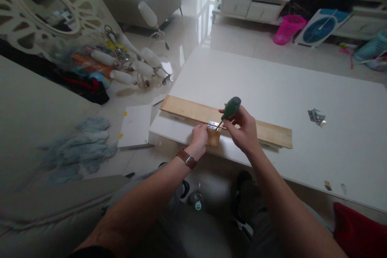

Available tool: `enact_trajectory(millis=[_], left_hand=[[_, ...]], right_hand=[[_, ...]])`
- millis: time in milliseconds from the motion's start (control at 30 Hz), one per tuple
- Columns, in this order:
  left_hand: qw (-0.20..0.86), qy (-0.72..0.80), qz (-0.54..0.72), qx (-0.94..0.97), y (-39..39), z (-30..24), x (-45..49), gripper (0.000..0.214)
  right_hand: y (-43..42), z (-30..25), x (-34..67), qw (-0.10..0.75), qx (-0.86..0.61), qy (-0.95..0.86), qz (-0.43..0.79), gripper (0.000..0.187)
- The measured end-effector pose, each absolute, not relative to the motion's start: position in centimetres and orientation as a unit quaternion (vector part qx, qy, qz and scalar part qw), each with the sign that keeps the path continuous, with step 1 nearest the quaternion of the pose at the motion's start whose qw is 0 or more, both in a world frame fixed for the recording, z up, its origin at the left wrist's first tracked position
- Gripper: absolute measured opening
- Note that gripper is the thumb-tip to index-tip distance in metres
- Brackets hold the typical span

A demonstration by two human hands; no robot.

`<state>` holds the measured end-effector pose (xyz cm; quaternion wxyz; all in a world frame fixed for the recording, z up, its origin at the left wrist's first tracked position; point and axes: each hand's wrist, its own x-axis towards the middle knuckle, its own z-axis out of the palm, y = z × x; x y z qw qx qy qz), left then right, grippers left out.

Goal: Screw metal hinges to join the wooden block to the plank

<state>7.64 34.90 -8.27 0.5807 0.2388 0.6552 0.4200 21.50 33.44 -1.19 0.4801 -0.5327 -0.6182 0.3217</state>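
Observation:
My right hand [243,127] is closed around a green screwdriver [231,108] with a dark handle end. Its shaft slants down to a metal hinge [213,125]. The hinge lies across the joint between a long wooden board [190,109] and a small wooden block [214,138]. My left hand [199,136] pinches the left side of the block beside the hinge. The board rests on a white tabletop [242,74], near its front edge. Whether the screwdriver tip sits in a screw is too small to tell.
A pile of metal hinges [317,117] lies on the tabletop at right. Small items [327,185] lie near its front edge. A white panel [135,125] and grey cloth [81,147] are on the floor at left, with a chandelier [142,66] behind. A bottle [197,198] stands between my feet.

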Motion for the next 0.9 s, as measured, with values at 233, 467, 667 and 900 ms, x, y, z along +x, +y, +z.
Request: enact_trajectory(millis=[233, 467, 667, 900], left_hand=[[0.597, 0.640, 0.421, 0.238, 34.76, -8.88, 7.59, 0.004], [0.604, 0.637, 0.417, 0.236, 34.54, -9.12, 7.84, 0.016], [0.603, 0.642, 0.415, 0.228, 34.50, -8.75, 7.80, 0.018], [0.595, 0.650, 0.411, 0.235, 34.53, -8.91, 7.75, 0.018]], right_hand=[[33.54, -1.22, 21.69, 0.470, -0.532, -0.614, 0.346, 0.038], [33.46, -1.25, 21.68, 0.472, -0.525, -0.617, 0.347, 0.036], [33.54, -1.59, 21.57, 0.483, -0.522, -0.622, 0.329, 0.034], [33.76, -1.85, 21.29, 0.478, -0.558, -0.614, 0.288, 0.027]])
